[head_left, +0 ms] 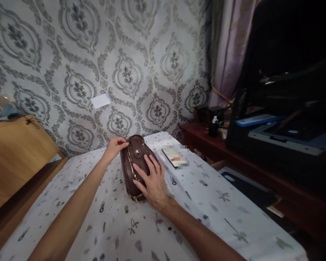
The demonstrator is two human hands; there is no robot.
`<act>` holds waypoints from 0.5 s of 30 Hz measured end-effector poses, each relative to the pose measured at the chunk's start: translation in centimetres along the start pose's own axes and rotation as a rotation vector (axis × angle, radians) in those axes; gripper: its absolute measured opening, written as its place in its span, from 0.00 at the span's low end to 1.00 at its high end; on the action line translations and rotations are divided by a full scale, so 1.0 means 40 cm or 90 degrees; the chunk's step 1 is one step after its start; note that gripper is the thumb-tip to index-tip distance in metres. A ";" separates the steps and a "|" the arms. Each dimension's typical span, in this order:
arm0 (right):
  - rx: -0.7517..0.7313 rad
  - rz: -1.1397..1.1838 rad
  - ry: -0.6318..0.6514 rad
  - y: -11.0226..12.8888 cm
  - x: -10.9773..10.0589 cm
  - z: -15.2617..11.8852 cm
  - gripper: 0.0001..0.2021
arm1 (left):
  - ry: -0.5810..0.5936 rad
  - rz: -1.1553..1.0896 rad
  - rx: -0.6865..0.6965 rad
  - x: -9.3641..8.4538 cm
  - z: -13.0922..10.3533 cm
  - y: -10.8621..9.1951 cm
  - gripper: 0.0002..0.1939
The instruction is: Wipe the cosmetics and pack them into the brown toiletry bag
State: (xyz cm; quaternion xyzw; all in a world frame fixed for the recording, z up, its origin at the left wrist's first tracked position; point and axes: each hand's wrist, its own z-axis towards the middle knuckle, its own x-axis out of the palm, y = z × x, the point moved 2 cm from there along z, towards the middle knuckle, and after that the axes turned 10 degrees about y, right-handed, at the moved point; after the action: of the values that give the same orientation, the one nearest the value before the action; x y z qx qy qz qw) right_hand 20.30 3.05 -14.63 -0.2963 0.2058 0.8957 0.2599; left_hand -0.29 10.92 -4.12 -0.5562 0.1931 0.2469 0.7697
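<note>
A brown leather bag (128, 168) with gold zippers and a round clasp lies on the patterned white cloth (111, 224). At the bag's far left corner, my left hand (115, 148) has thumb and fingers pinched together; what they grip is too small to make out. My right hand (154, 183) rests on the bag's right side with its fingers spread over the leather and near the zipper. A phone (172, 156) with a lit screen lies just right of the bag.
A wooden headboard (21, 152) stands at the left. On the right, a dark red table (195, 136) holds a small dropper bottle (213, 127) and a large black device (282, 156). An open drawer (241, 181) sits below. A white card (100, 101) is on the wall.
</note>
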 end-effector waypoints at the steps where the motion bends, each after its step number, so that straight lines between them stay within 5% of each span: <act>1: 0.000 -0.003 -0.001 0.000 0.001 0.000 0.22 | -0.014 -0.001 0.001 0.004 -0.001 0.001 0.13; 6: 0.000 -0.007 0.000 0.001 0.003 0.001 0.21 | -0.069 -0.020 0.024 0.011 -0.013 -0.005 0.09; 15: 0.003 -0.005 0.003 -0.002 0.009 -0.003 0.21 | -0.058 -0.065 0.019 0.019 -0.030 -0.007 0.15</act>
State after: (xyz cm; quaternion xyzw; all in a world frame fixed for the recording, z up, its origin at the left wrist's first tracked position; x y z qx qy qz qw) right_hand 20.15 3.19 -14.95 -0.2985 0.2074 0.8935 0.2637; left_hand 0.48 9.83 -4.71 -0.5420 0.1326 0.2296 0.7974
